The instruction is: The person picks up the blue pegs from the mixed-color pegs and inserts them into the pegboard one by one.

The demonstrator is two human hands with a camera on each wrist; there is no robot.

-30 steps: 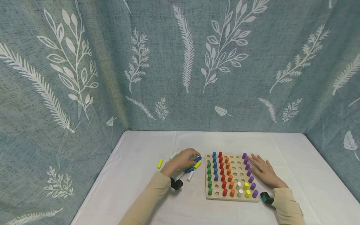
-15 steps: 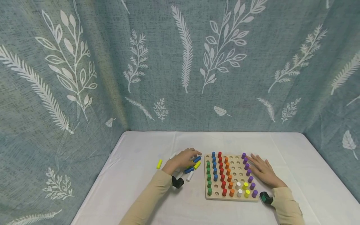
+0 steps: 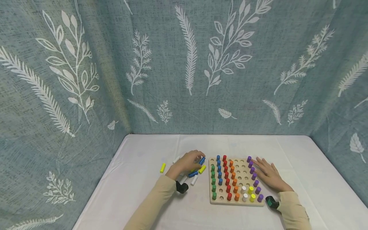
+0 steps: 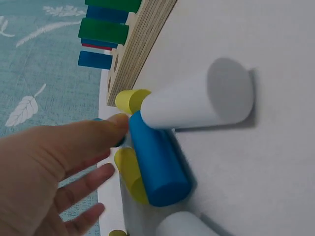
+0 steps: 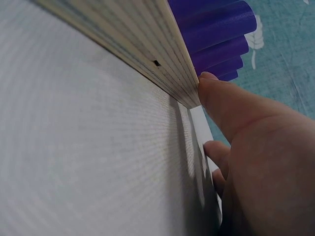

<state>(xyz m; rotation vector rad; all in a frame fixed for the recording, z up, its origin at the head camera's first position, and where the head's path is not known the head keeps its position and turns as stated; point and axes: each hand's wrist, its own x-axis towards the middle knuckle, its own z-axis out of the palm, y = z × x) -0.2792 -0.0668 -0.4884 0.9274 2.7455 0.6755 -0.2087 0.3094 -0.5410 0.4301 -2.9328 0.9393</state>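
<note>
My left hand (image 3: 188,161) is over loose pegs left of the wooden pegboard (image 3: 236,203). Thumb and fingers pinch a blue peg (image 3: 202,160), mostly hidden behind the thumb in the left wrist view. Below the hand lie another blue peg (image 4: 160,164), a white peg (image 4: 197,96) and a yellow peg (image 3: 202,169). My right hand (image 3: 268,174) rests with spread fingers at the board's right edge, its thumb (image 5: 216,98) against the side, next to the column of purple pegs (image 3: 254,176).
Green (image 3: 213,181), blue, red (image 3: 227,181) and orange pegs stand in columns on the board, with white and yellow ones near the front. Bare holes show among them. A lone yellow peg (image 3: 163,167) lies farther left on the white tablecloth (image 3: 143,153). A patterned curtain (image 3: 178,64) hangs behind.
The blue peg at my left fingertips has turned from lying slanted to a steeper angle, and the fingers have closed in on it. My right hand stays in place.
</note>
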